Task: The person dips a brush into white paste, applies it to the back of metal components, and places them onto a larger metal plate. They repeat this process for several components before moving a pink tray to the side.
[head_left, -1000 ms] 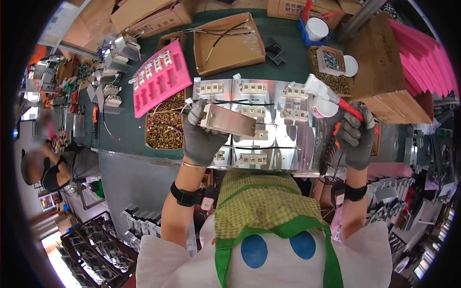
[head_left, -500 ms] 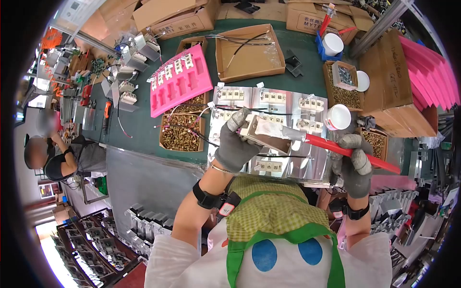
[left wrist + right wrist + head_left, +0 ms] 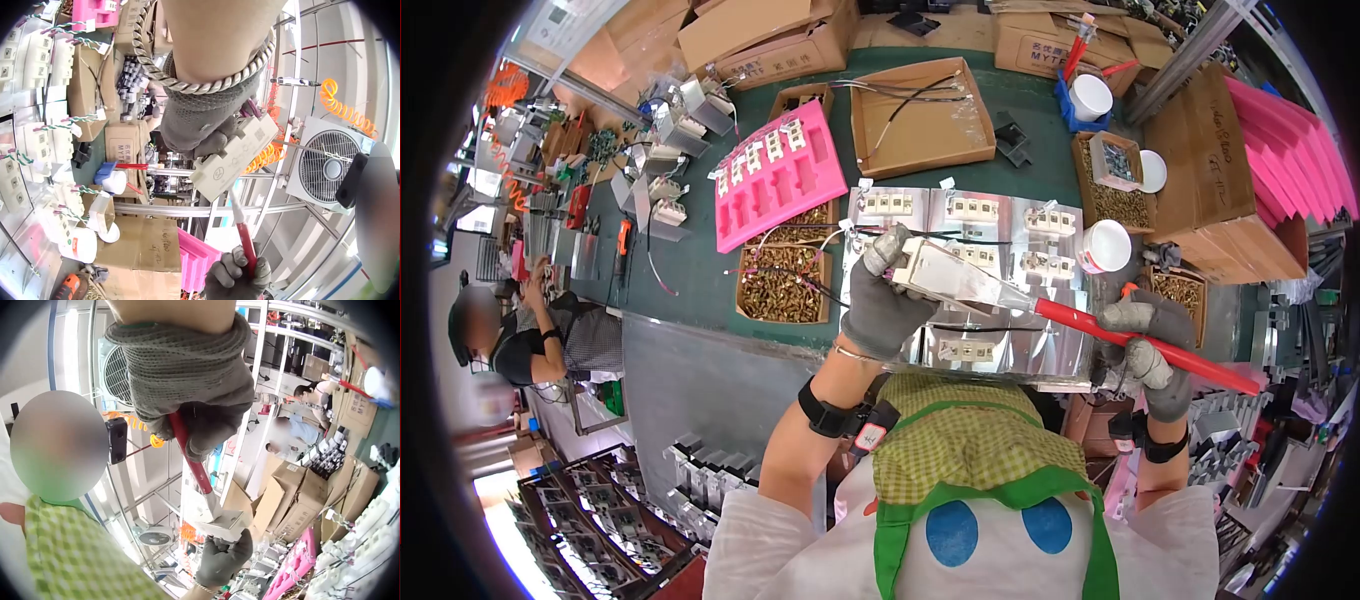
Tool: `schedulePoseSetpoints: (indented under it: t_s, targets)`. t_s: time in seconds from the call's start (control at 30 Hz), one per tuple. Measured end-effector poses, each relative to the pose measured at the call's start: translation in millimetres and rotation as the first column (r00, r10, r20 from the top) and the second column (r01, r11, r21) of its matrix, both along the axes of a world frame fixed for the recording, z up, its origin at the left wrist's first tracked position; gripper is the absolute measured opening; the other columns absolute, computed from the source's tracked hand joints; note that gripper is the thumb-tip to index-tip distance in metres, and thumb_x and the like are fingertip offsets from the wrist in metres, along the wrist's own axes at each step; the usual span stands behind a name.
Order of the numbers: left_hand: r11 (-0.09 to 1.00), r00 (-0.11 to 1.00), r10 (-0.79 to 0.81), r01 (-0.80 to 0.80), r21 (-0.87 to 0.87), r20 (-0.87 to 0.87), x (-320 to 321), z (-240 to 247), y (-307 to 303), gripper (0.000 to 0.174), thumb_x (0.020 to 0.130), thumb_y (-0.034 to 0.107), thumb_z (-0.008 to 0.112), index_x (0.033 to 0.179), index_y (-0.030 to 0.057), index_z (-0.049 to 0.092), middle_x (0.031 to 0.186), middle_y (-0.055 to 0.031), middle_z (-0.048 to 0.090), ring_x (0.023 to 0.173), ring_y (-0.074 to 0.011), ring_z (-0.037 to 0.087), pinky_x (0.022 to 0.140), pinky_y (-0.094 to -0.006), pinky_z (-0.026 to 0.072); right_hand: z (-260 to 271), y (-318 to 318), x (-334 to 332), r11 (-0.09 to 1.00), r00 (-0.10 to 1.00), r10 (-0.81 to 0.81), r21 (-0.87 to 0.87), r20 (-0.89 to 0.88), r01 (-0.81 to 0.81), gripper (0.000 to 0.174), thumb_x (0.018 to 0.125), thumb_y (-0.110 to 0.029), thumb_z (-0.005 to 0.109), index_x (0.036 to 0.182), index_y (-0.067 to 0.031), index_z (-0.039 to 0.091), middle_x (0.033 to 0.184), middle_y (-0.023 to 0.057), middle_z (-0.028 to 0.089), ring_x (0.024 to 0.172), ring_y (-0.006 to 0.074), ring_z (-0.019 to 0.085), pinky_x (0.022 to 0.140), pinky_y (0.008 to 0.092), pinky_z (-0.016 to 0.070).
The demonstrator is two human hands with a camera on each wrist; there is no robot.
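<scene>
My gloved left hand (image 3: 882,312) grips a white block-shaped module (image 3: 945,272) by its left end. Its broad flat face, turned up in the head view, looks mostly whitish. In my gloved right hand (image 3: 1168,318) is a spatula with a long red handle (image 3: 1090,322). Its pale blade (image 3: 1012,297) lies along the module's right end. From the left wrist, the module's moulded side (image 3: 236,159) shows, and the blade meets its far edge. The right wrist view has the fingers curled around the red handle (image 3: 192,464).
Metal plates (image 3: 1040,335) bearing several white modules and black cables lie below the hands. A white tub (image 3: 1103,246) stands right of them. Left are a pink foam tray (image 3: 775,190) and a box of brass fittings (image 3: 780,288); a shallow cardboard tray (image 3: 930,125) sits behind.
The right hand brought the spatula from beside the tub onto the module, and the blade has since slid toward the module's right end. The module's face, metallic earlier, now looks whitish.
</scene>
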State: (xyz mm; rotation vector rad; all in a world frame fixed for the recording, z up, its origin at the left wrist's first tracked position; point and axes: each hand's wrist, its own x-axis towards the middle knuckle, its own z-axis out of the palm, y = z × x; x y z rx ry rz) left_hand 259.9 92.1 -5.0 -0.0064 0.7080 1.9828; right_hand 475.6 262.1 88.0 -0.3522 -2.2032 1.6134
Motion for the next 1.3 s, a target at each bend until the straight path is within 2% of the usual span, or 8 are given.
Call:
schedulePoseSetpoints:
  t_s: [0.13,0.43,0.67,0.83,0.9,0.97,1.1,1.3]
  targets:
    - [0.981,0.998,-0.062,0.061,0.182,0.002,-9,-18,-7,0.019,0.083,0.015,0.045,0.1,0.0079,0.046,0.093,-0.0029,0.056,0.088,-0.0134,0.054,0.08,-0.0283,0.0448,10,-2,8,0.991,0.993,-0.117,-0.066,-0.008,0.116,0.039,0.075,-0.035,0.058,0.089,0.0017,0.062,0.069,0.0097,0.059,0.052,0.0133,0.054,0.046,0.0228,0.0419]
    - [0.985,0.878,-0.155,0.104,-0.136,-0.452,3,-14,0,0.026,0.083,0.032,0.044,0.096,0.0105,0.052,0.091,-0.0036,0.058,0.083,-0.0156,0.056,0.074,-0.0314,0.0462,-4,-13,4,0.984,0.995,-0.057,-0.173,-0.08,0.042,0.039,0.075,-0.03,0.055,0.095,0.0031,0.061,0.069,0.0106,0.057,0.054,0.014,0.053,0.05,0.0239,0.0418]
    - [0.998,0.926,-0.034,0.011,-0.063,-0.376,13,5,8,0.029,0.078,0.023,0.056,0.1,0.0073,0.047,0.086,-0.0045,0.058,0.082,-0.0163,0.057,0.073,-0.0291,0.0471,-10,-2,44,0.965,0.989,-0.131,-0.22,0.073,0.144,0.039,0.071,-0.029,0.058,0.092,0.0035,0.061,0.07,0.0097,0.058,0.055,0.0138,0.054,0.05,0.0241,0.0427]
    - [0.95,0.245,0.019,-0.306,-0.059,-0.969,18,-6,13,0.048,0.064,0.008,0.072,0.102,0.0045,0.044,0.084,-0.0044,0.057,0.083,-0.0144,0.057,0.073,-0.0263,0.0458,-1,-11,46,0.961,0.971,-0.221,-0.188,-0.089,0.202,0.042,0.075,-0.035,0.057,0.092,0.0026,0.062,0.069,0.0096,0.058,0.048,0.0124,0.053,0.043,0.0221,0.0412]
    - [0.996,0.727,0.037,-0.08,-0.031,-0.686,20,2,12,0.047,0.063,0.01,0.072,0.1,0.0044,0.044,0.083,-0.0028,0.057,0.079,-0.0124,0.057,0.071,-0.0263,0.0462,-10,-14,38,0.958,0.979,-0.192,-0.23,-0.064,0.173,0.042,0.075,-0.036,0.058,0.092,0.0025,0.061,0.067,0.0092,0.058,0.048,0.0123,0.052,0.043,0.0222,0.0409]
    - [0.997,0.911,0.03,0.0,0.074,-0.411,18,5,12,0.045,0.062,0.011,0.072,0.098,0.0043,0.046,0.082,-0.0017,0.058,0.076,-0.0114,0.058,0.069,-0.0264,0.0468,-15,-15,33,0.954,0.982,-0.168,-0.262,-0.081,0.142,0.042,0.077,-0.037,0.058,0.092,0.0023,0.06,0.064,0.0089,0.057,0.046,0.0123,0.051,0.043,0.0229,0.0404]
    - [0.997,0.897,0.075,-0.059,0.051,-0.435,9,-4,5,0.037,0.065,0.009,0.068,0.096,0.0047,0.049,0.081,-0.0036,0.059,0.077,-0.0136,0.06,0.065,-0.0264,0.0483,-18,-7,50,0.947,0.976,-0.216,-0.249,-0.021,0.204,0.039,0.078,-0.036,0.058,0.091,0.0015,0.058,0.063,0.0093,0.055,0.045,0.0124,0.048,0.041,0.0233,0.039]
    - [0.982,0.979,-0.148,0.13,0.134,0.136,13,13,10,0.018,0.078,0.024,0.058,0.088,0.0079,0.056,0.079,-0.0044,0.059,0.07,-0.0119,0.057,0.067,-0.0255,0.047,-17,-18,30,0.866,0.94,-0.318,-0.442,-0.122,0.236,0.04,0.078,-0.036,0.057,0.093,0.001,0.055,0.066,0.0083,0.053,0.048,0.0127,0.047,0.041,0.0226,0.0365]
